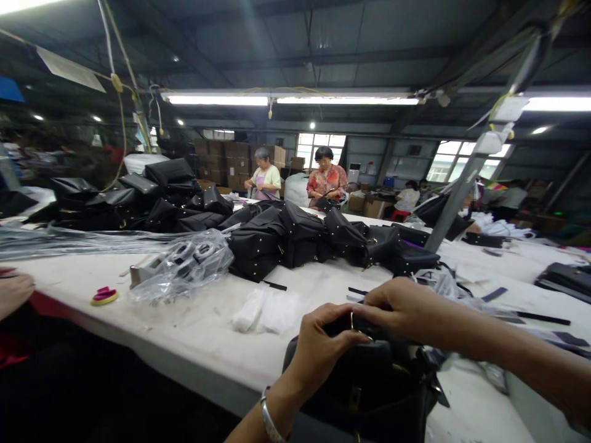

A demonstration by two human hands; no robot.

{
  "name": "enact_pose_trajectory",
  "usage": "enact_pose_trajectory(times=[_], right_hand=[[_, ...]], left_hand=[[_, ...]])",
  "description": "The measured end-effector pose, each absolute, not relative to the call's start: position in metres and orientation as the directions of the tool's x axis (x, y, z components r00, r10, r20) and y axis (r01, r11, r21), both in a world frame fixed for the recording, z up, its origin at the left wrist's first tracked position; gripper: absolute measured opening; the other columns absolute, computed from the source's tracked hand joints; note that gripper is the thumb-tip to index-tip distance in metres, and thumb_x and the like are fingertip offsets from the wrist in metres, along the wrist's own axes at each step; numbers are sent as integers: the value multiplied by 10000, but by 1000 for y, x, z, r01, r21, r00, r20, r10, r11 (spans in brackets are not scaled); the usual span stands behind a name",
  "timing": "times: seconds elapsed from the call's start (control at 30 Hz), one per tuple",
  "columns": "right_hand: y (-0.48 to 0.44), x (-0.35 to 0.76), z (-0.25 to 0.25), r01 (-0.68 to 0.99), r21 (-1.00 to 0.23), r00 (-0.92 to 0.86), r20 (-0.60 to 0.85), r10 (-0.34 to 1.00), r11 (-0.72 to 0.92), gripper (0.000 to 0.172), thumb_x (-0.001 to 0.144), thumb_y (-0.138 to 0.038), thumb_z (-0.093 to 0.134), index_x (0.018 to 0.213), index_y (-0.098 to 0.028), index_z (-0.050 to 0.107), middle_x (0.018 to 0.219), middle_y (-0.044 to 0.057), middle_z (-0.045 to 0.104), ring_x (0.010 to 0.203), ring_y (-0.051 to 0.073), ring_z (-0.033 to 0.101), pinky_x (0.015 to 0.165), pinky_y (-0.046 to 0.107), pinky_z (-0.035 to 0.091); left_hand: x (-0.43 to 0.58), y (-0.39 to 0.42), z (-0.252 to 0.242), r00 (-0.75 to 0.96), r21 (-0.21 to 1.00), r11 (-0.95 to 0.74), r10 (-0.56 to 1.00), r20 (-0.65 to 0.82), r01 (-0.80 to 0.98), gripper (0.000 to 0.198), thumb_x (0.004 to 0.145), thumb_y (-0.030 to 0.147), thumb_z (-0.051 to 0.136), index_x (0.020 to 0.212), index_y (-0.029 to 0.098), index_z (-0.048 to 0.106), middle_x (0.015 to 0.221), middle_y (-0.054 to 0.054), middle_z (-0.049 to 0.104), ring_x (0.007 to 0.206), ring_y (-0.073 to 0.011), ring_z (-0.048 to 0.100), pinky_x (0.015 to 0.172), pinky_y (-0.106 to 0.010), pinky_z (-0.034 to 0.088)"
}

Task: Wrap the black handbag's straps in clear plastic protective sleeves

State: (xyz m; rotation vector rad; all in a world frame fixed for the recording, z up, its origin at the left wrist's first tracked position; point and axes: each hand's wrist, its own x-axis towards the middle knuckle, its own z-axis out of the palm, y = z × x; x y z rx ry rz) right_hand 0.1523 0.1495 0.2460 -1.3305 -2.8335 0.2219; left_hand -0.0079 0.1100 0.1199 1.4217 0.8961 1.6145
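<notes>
The left hand (318, 351) is curled around the top of a black leather bag (369, 400) that sits at the near edge of the long white table (184, 335), low in the middle of the view. Its thumb and fingers are closed tight on the top of the bag. The right hand (401, 311) is just beside it, almost touching, with its fingers pinched together on what looks like a small gold metal ring (351, 320) at the top of the bag, though that part is too small and dark to be sure of. A silver bracelet (270, 419) is on the left wrist. Flat white packets (265, 311) lie on the table just past the hands. Farther back is a big pile of black bags (277, 240), and next to it a crinkly clear plastic bag (184, 264) with grey parts inside. A small round pink and yellow thing (104, 296) sits near the left edge. Another person's hand (13, 292) rests at the far left. Two people (295, 177) stand at the far side of the table.
</notes>
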Motion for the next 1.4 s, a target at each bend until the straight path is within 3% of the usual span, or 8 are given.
enact_pose_trajectory(times=[0.17,0.43,0.8,0.93,1.07,1.23,1.3,1.4], right_hand=[[135,139,234,690,216,-723,149,675,691,290,825,-454,746,1021,-242,733,888,57,753,855,297,676,723,367,446],[139,133,240,636,222,-768,84,635,739,124,792,-312,798,852,-232,726,831,24,763,838,273,706,961,468,448],[154,127,241,586,195,-809,82,582,787,116,728,-250,816,830,-249,763,806,24,762,832,269,719,990,490,439],[156,124,239,551,118,-833,137,536,826,140,765,-239,808,899,-248,767,861,21,768,855,247,724,1074,530,375],[154,119,230,491,65,-844,283,456,869,189,823,-227,782,1008,-234,744,933,23,768,895,223,721,1143,548,300],[135,152,202,503,-20,-663,632,401,864,280,901,-193,674,1179,-228,671,1150,79,732,1062,250,674,1028,460,456],[122,173,181,549,-176,-497,717,489,817,151,950,-292,603,1022,-213,710,983,81,750,916,248,696,827,376,538],[109,191,147,525,-615,-348,475,808,588,433,1000,-469,465,751,-202,699,650,47,687,579,201,650,561,307,515]], left_hand=[[-14,109,118,-72,888,-430,903,424,-160,395,758,108,780,1128,226,712,1053,-30,764,986,-206,702,913,-302,533],[-52,106,108,-271,930,-367,894,357,16,170,780,208,760,940,178,711,849,-30,765,831,-196,720,802,-280,553],[-158,76,3,-420,993,-29,904,76,117,374,696,479,761,891,163,714,850,-83,777,900,-297,733,834,-367,562],[-156,81,11,-390,929,48,915,107,366,385,751,496,700,963,177,746,993,-113,778,1039,-347,699,964,-466,511],[-102,96,87,-153,847,-319,897,415,424,455,931,491,533,1250,197,670,1329,-106,660,1283,-291,566,1094,-410,414],[-50,109,166,181,824,-446,895,407,350,364,956,469,543,1005,174,750,958,-65,746,896,-217,663,816,-284,486],[-47,111,171,208,863,-370,926,314,343,334,905,468,632,934,155,743,863,-49,720,817,-196,640,748,-262,467],[-51,113,162,243,948,-237,952,185,210,372,865,495,687,963,136,710,872,-44,684,803,-173,622,715,-241,456]])
